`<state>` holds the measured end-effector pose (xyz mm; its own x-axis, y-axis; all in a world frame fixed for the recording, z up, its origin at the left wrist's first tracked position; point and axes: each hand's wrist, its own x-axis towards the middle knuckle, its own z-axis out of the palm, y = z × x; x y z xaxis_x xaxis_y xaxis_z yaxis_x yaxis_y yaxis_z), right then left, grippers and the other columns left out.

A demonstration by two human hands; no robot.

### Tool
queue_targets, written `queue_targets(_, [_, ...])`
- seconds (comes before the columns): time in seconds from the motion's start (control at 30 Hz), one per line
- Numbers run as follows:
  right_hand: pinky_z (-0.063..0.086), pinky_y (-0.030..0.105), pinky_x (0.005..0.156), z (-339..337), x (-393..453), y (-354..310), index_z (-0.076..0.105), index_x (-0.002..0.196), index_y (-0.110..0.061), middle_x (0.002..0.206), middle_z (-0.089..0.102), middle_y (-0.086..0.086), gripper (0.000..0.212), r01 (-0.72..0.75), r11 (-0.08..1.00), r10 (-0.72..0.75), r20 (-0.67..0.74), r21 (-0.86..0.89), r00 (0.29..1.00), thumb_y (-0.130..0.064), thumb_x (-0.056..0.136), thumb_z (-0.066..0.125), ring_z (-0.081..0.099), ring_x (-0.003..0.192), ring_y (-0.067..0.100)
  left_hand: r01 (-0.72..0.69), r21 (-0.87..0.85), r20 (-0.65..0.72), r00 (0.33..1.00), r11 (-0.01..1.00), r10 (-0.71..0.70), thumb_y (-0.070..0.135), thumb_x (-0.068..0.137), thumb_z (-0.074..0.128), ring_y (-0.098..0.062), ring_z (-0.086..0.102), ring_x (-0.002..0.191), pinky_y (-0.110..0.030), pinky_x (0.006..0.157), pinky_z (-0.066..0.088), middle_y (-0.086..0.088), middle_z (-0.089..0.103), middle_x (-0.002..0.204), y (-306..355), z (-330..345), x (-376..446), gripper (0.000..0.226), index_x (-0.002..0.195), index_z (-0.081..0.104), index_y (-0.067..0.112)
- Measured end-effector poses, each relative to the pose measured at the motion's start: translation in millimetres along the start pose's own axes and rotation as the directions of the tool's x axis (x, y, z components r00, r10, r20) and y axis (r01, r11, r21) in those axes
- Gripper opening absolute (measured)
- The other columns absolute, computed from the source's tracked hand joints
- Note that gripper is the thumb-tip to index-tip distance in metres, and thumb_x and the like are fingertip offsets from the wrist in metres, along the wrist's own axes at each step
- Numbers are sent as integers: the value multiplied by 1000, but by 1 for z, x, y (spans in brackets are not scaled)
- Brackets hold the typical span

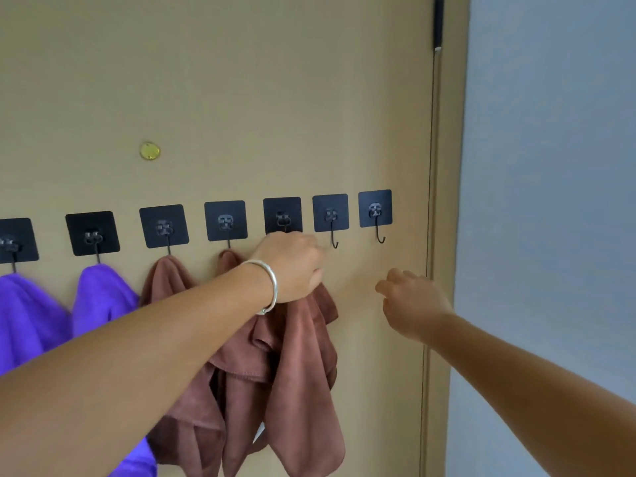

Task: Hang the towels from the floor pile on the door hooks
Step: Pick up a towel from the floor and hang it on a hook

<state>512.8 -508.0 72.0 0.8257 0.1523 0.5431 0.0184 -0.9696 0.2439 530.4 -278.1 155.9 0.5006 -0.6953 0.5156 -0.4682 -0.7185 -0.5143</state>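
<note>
L hand (292, 266) grips brown microfibre towel (303, 373) up at fifth black square adhesive hook (283, 216) on beige door (241, 98); R hand (411, 301) near, fingers loosely curled, holds nothing.

Two bare forearms, no sleeves anywhere in view, no gloves, no watch. On the wrist of the left hand (292, 263), a plain silver-coloured metal bangle (270, 285): smooth, rounded band, open-ended, sitting loosely just behind the hand, with a small gap at its lower end (the two tips close together near the underside of the wrist). Faint sheen along its outer curve. No engraving or stones to be made out on it. On the right hand (411, 304) and its wrist, nothing worn at all. No rings visible on either hand. Fingernails too blurred to describe.
</note>
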Motion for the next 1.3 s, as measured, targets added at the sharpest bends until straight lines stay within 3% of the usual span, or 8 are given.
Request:
queue_targets(0.17, [43,33,91,-29,-19,23,49,128,-24,123,50,0,39,-138,982,140,9,-127,990,-15,91,41,50,108,20,-98,-114,-31,995,989,95,42,95,42,-24,52,112,-39,92,42,-2,56,122,23,28,17,42,132,46,21])
queue_targets(0.43, [34,32,103,-76,-77,23,39,140,-26,140,45,-4,49,-394,882,406,-10,-258,914,-21,92,45,43,126,19,-191,-303,-113,980,934,164,48,94,46,-24,41,130,-40,110,30,-5,45,141,49,43,30,64,146,29,14])
queue_targets(0.73, [37,32,97,-151,-186,22,50,126,-21,125,53,-2,42,-555,695,607,-41,-457,793,-20,84,53,50,115,21,-433,-485,-311,897,760,313,48,92,47,-23,39,132,-36,109,29,-3,43,142,149,-2,33,66,147,29,15])
queue_targets(1.0, [36,35,98,-232,-300,18,45,132,-19,126,51,0,46,-647,518,739,-89,-560,668,-24,87,52,50,115,22,-599,-518,-484,794,611,369,53,93,43,-20,40,131,-35,108,29,-1,43,143,243,-90,24,66,146,29,17])
queue_targets(1.13, [38,35,98,-279,-370,12,47,129,-18,121,53,0,43,-704,406,801,-144,-583,581,-25,87,54,52,112,22,-697,-508,-580,711,505,398,55,94,38,-19,42,130,-34,106,31,1,44,143,298,-148,3,66,148,28,18])
queue_targets(1.3, [38,36,99,-343,-466,-3,42,137,-21,132,51,1,53,-760,216,884,-208,-613,419,-33,87,56,51,120,23,-794,-476,-660,606,378,444,57,95,38,-18,40,133,-35,109,32,1,43,145,366,-224,-39,69,150,26,17])
